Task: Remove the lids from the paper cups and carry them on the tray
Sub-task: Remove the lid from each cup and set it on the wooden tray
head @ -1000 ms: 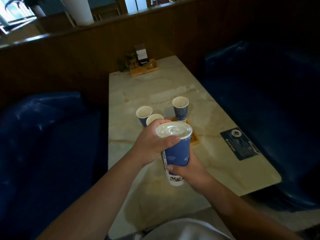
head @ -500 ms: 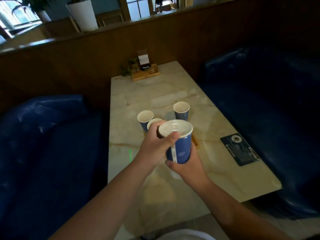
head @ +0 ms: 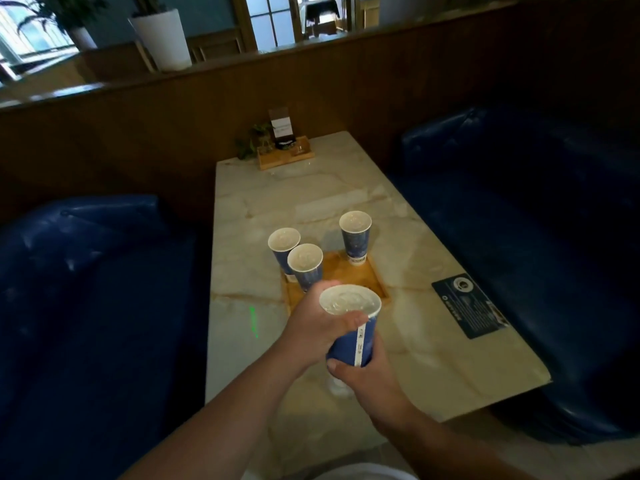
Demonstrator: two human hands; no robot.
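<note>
A blue paper cup [head: 353, 344] with a clear lid [head: 349, 299] is held above the table's near end. My right hand [head: 360, 375] grips its lower body from below. My left hand [head: 313, 322] wraps the cup's top, thumb pressed against the lid's rim. Beyond them a wooden tray [head: 367, 278] lies on the marble table [head: 433, 358]. Three more lidded blue cups stand there: one [head: 355, 237] at the tray's far right corner, one [head: 306, 266] on its left side, one [head: 283, 247] at its left edge.
A wooden caddy [head: 285, 155] with a card stand and small plant sits at the table's far end. A dark placard [head: 467, 304] lies near the right edge. Blue sofas flank the table: one [head: 86, 289] left, one [head: 536, 237] right. A wooden partition runs behind.
The held cup has moved down and forward toward the tray, while the camera view has tipped up. Both hands keep their hold on the cup and lid.
</note>
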